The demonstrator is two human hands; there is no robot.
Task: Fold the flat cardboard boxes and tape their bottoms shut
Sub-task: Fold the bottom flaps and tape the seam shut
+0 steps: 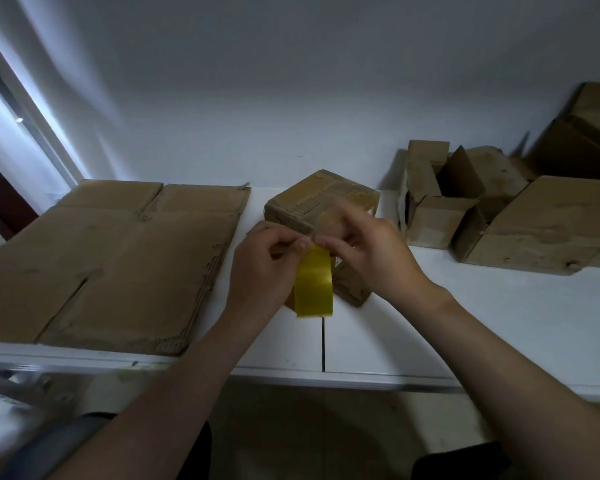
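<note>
Your left hand (260, 268) and right hand (371, 251) both pinched the yellow tape (314, 282) at the small box (323, 199), which likely needed it laid taut, centred on the seam.

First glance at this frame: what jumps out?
The yellow tape at centre, pinched at its top by the left hand and right hand, just in front of a small folded box. A flat cardboard sheet lies left; open boxes cluster right.
</note>
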